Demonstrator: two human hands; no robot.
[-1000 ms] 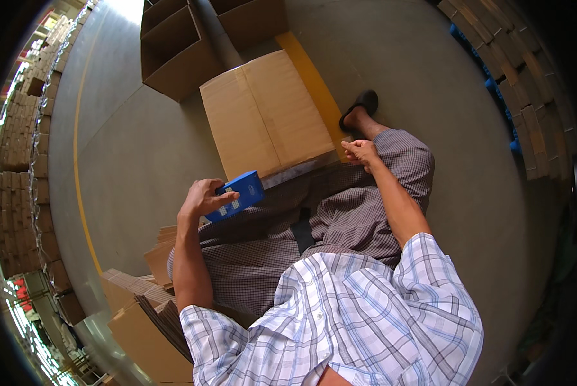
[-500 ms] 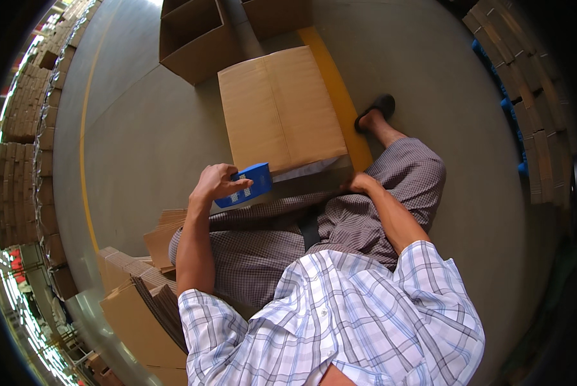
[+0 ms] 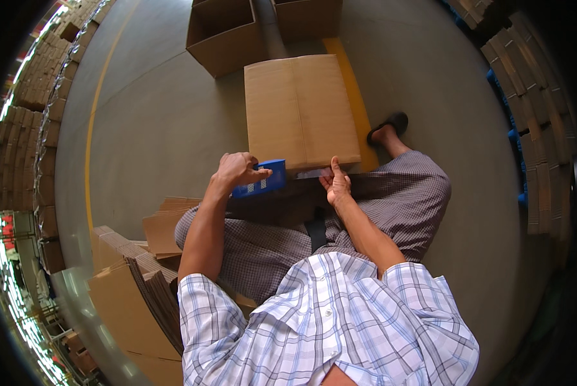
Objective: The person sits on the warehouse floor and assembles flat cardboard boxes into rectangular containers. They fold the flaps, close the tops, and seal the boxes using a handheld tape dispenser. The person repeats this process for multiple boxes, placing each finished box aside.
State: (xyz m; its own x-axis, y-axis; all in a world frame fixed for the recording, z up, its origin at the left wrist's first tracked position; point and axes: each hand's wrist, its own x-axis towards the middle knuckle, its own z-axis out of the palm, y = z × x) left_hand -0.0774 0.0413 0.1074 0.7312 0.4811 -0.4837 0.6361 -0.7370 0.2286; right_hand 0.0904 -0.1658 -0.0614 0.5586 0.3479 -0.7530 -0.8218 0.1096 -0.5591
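A closed brown cardboard box (image 3: 301, 109) stands in front of me, with a seam running down its top. At its near left corner my left hand (image 3: 237, 171) is closed around a flat blue case-like object (image 3: 269, 181) with pale patches on its face; its exact kind I cannot make out. My right hand (image 3: 337, 185) is at the box's near edge, thumb pointing up against it and fingers apart. Beside those fingers a pale, shiny strip (image 3: 311, 173) shows low on the near side. The rest of that side is hidden from above.
Two open cardboard boxes, one at left (image 3: 227, 38) and one at right (image 3: 307, 18), stand beyond the closed one. Flattened cardboard (image 3: 134, 302) leans at my left. A yellow floor line (image 3: 346, 83) passes under the box. Stacked cardboard on blue pallets (image 3: 526, 109) lines the right.
My right hand has come off my leg and moved left and up to the box's near edge. My left hand still holds the blue object. The view has shifted slightly.
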